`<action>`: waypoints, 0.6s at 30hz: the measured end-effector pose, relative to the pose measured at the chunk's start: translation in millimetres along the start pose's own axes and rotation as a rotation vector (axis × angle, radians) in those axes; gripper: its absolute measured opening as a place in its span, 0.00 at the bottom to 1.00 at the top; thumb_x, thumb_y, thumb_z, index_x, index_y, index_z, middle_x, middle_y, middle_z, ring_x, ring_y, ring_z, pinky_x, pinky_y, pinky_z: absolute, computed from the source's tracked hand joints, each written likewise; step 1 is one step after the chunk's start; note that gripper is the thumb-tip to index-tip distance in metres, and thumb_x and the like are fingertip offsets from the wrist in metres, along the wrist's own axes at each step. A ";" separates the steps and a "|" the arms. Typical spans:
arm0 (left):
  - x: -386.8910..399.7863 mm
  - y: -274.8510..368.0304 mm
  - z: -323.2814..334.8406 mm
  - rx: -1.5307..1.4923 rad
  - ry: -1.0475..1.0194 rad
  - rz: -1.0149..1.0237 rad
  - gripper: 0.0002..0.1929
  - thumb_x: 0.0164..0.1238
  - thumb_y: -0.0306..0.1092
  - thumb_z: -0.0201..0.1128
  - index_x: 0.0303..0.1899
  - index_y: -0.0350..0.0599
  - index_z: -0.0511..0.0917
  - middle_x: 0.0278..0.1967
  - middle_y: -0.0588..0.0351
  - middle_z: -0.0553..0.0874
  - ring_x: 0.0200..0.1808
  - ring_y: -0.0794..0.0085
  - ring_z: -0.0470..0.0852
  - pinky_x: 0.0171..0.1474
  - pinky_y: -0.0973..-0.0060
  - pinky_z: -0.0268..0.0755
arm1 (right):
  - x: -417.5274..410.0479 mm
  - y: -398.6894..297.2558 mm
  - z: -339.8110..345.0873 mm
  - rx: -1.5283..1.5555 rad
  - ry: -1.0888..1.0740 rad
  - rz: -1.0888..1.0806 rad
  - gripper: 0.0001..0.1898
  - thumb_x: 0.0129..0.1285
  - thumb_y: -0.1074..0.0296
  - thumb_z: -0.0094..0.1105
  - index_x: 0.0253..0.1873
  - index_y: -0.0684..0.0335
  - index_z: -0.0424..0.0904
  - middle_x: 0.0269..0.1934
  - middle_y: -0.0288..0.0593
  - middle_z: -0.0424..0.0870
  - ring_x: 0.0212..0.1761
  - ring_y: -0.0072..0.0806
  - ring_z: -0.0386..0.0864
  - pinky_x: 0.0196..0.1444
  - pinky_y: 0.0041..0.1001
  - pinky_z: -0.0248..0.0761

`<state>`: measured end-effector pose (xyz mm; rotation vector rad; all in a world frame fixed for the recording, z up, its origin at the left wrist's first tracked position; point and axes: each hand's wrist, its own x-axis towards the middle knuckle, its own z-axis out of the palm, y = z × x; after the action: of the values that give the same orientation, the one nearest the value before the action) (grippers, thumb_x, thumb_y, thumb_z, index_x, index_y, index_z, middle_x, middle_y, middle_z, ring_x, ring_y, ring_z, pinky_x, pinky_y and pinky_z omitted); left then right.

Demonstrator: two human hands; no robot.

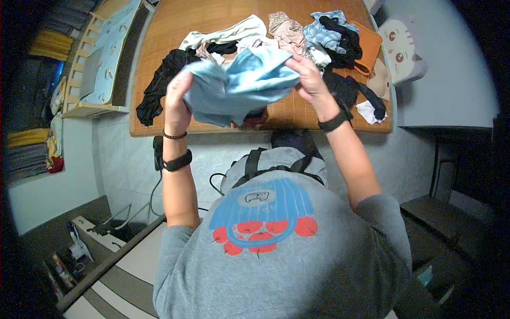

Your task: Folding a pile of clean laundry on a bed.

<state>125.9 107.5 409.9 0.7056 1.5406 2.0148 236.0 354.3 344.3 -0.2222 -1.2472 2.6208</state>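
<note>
Between my two hands a light blue cloth garment (pixel 243 87) is stretched above the near part of a mat-covered bed (pixel 223 20). My left hand (pixel 179 97) grips its left end, and my right hand (pixel 306 77) pinches its upper right edge. Under and behind it lie a cream garment (pixel 239 32), a pink garment (pixel 287 34) and a white one, partly hidden. A black garment (pixel 167 79) lies beside my left hand. Right of my right hand are a blue checked garment (pixel 324 34), black clothing (pixel 350 44) and an orange cloth item (pixel 368 44).
At the bed's right edge lie a beige bra (pixel 379 81), a black sock-like item (pixel 372 101) and a white cloth (pixel 368 111). A cat-face cushion (pixel 402 50) stands beyond that edge. A wooden crib (pixel 89 71) is at the left. A cable (pixel 152 195) hangs near my left arm.
</note>
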 end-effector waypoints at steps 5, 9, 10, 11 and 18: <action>-6.2 -27.3 36.9 0.305 -0.323 0.018 0.21 0.58 0.43 0.61 0.47 0.38 0.72 0.40 0.54 0.78 0.41 0.75 0.76 0.46 0.78 0.67 | -39.5 -24.4 52.0 -0.161 -0.201 0.062 0.12 0.61 0.70 0.52 0.49 0.67 0.74 0.40 0.38 0.80 0.39 0.20 0.78 0.42 0.20 0.71; -19.2 -52.0 75.0 0.368 -0.360 -0.145 0.19 0.58 0.42 0.62 0.43 0.36 0.75 0.33 0.57 0.80 0.35 0.79 0.76 0.40 0.79 0.69 | -44.4 -15.1 65.5 -0.471 -0.121 -0.096 0.11 0.57 0.70 0.56 0.44 0.68 0.78 0.37 0.38 0.81 0.37 0.19 0.77 0.41 0.19 0.70; -17.2 -54.9 74.9 0.246 -0.325 -0.235 0.17 0.59 0.42 0.61 0.42 0.36 0.76 0.32 0.60 0.80 0.33 0.80 0.76 0.38 0.81 0.69 | -43.0 -20.6 57.5 -0.708 -0.050 -0.194 0.12 0.57 0.70 0.56 0.44 0.68 0.78 0.38 0.38 0.81 0.37 0.18 0.76 0.41 0.19 0.69; -15.1 -56.1 74.4 0.125 -0.290 -0.324 0.16 0.60 0.41 0.60 0.41 0.37 0.77 0.31 0.62 0.80 0.32 0.82 0.75 0.37 0.83 0.69 | -42.5 -28.6 47.3 -0.943 0.024 -0.293 0.12 0.56 0.71 0.57 0.44 0.69 0.78 0.38 0.38 0.81 0.37 0.17 0.76 0.42 0.19 0.69; 11.6 -48.7 90.7 -0.548 -0.240 -0.435 0.21 0.67 0.43 0.49 0.54 0.39 0.67 0.47 0.56 0.78 0.45 0.73 0.77 0.51 0.75 0.68 | -61.0 -41.8 30.4 -0.678 0.094 -0.507 0.06 0.60 0.71 0.52 0.38 0.68 0.75 0.31 0.34 0.76 0.30 0.16 0.72 0.35 0.17 0.66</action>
<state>181.8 190.8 384.2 0.3368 0.8488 1.8117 293.5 340.7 398.2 -0.1132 -1.8278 1.6905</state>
